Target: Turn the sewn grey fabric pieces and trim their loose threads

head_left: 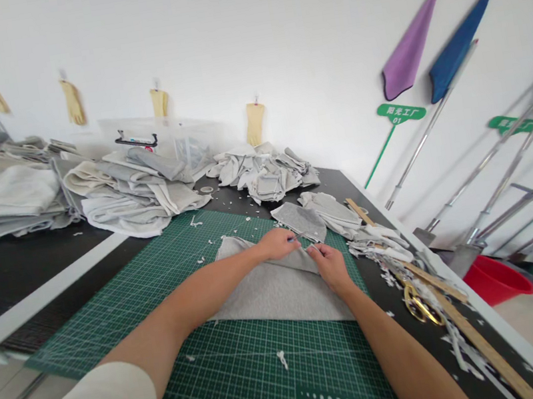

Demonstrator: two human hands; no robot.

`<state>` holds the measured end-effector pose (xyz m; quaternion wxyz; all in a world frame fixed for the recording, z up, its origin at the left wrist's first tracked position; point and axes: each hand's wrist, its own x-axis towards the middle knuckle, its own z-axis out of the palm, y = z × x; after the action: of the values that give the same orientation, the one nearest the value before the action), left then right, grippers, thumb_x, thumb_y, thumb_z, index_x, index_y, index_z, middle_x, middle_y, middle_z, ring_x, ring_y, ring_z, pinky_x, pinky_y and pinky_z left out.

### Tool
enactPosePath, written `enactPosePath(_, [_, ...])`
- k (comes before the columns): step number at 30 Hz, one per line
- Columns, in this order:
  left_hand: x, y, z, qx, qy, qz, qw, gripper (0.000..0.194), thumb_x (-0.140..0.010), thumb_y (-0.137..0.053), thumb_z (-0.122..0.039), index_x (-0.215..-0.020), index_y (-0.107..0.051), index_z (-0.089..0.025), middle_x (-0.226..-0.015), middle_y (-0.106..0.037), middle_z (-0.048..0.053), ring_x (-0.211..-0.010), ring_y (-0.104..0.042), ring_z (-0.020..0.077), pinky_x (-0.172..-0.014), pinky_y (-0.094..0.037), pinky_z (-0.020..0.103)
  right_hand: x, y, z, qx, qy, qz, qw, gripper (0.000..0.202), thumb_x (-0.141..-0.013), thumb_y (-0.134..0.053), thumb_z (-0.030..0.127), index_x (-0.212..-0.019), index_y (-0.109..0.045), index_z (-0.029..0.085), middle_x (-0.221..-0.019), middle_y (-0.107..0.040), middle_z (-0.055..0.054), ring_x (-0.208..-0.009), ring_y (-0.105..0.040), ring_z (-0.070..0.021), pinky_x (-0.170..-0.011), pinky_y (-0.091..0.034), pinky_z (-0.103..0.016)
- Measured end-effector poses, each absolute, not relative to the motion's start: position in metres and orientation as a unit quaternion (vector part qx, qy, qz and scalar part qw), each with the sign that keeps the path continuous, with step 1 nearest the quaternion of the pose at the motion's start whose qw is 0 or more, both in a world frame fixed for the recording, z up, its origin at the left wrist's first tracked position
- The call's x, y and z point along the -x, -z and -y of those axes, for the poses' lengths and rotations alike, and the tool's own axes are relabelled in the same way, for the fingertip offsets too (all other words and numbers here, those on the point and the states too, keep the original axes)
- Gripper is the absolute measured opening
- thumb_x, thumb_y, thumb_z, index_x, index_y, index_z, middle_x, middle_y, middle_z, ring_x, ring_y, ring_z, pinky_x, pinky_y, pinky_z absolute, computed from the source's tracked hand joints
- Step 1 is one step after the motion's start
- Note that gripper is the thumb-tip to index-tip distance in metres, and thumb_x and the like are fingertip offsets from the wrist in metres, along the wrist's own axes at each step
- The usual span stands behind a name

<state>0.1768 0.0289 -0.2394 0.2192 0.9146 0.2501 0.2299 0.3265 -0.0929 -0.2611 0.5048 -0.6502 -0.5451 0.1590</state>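
Note:
A grey piece of fabric (271, 293) lies on the green cutting mat (206, 364), its far part folded over toward me. My left hand (278, 243) pinches the far edge of this cloth. Something small and dark shows at its fingertips, too small to name. Just to the right, my right hand (330, 267) grips the folded edge between thumb and fingers. A small gap separates the two hands. Beyond them rests a cut grey fabric piece (301, 221), beside another light grey piece (332, 211).
Stacks of folded fabric (128, 188) stand at the left. A heap of cut pieces (267, 174) lies at the back. Gold-handled scissors (421, 306), a wooden ruler (486, 340) and white scraps (380, 245) line the right edge. A red bucket (497, 281) is on the floor.

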Motion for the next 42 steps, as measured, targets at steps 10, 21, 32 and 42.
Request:
enactPosePath(10, [-0.162,0.231,-0.033,-0.947,-0.156,-0.196,0.200,0.041,-0.071,-0.055,-0.057,-0.085,-0.067,-0.020,-0.075,-0.064,0.000,-0.066,-0.052,0.0127,-0.055,-0.029,0.021,-0.327,0.260,0.093,0.660,-0.145,0.531,0.511,0.036,-0.078,-0.050,0.048,-0.076,-0.064,0.014,-0.064,-0.054,0.001,-0.063,-0.045,-0.0133,-0.058,-0.033,-0.023])
enactPosePath(21, [-0.159,0.233,-0.045,-0.923,-0.178,-0.214,0.266,0.037,-0.074,-0.052,-0.050,-0.073,-0.066,-0.015,-0.056,-0.053,-0.003,-0.055,-0.043,0.0098,-0.053,-0.027,0.021,-0.328,0.261,0.092,0.665,-0.140,0.528,0.510,0.039,-0.077,-0.049,0.050,-0.073,-0.064,0.014,-0.063,-0.055,0.000,-0.062,-0.045,-0.0140,-0.058,-0.033,-0.023])
enactPosePath(32, [-0.153,0.232,-0.056,-0.907,-0.188,-0.213,0.311,0.039,-0.073,-0.054,-0.050,-0.073,-0.066,-0.013,-0.058,-0.052,-0.003,-0.057,-0.041,0.0088,-0.054,-0.028,0.020,-0.328,0.259,0.093,0.666,-0.132,0.529,0.509,0.038,-0.077,-0.049,0.050,-0.071,-0.063,0.014,-0.062,-0.054,0.001,-0.061,-0.043,-0.0131,-0.057,-0.032,-0.023])
enactPosePath(42, [-0.158,0.235,-0.058,-0.897,-0.256,-0.299,0.200,0.046,-0.082,-0.039,-0.052,-0.069,-0.062,-0.015,-0.061,-0.056,0.000,-0.061,-0.049,0.0118,-0.055,-0.030,0.021,-0.328,0.259,0.093,0.665,-0.134,0.525,0.514,0.038,-0.077,-0.049,0.049,-0.074,-0.064,0.013,-0.064,-0.055,0.000,-0.062,-0.044,-0.0134,-0.058,-0.033,-0.023])
